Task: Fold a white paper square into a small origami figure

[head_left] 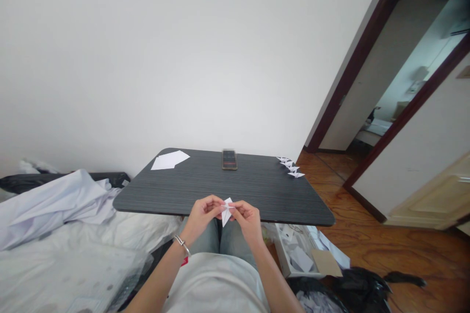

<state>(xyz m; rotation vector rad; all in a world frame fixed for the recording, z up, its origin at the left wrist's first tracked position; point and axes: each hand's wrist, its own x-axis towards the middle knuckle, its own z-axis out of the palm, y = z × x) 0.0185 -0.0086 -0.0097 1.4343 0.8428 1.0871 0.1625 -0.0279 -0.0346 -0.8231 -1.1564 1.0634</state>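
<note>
Between my two hands is a small piece of folded white paper (226, 212), narrow and pointed at its top and bottom. My left hand (206, 211) pinches its left side between thumb and fingers. On the other side, my right hand (246, 215) grips it the same way. Both hands are just over the near edge of the dark table (176, 190). A row of several small folded white paper pieces (290, 167) with pointed tips stands at the table's right side. Flat white paper sheets (169, 160) lie overlapping at the far left.
A phone (229, 159) lies at the table's back middle, near the white wall. Below the right side stands an open white box (297, 254) of papers, with black plastic bags (362, 288) beside it. White cloth (66, 205) covers the left. A doorway opens at right.
</note>
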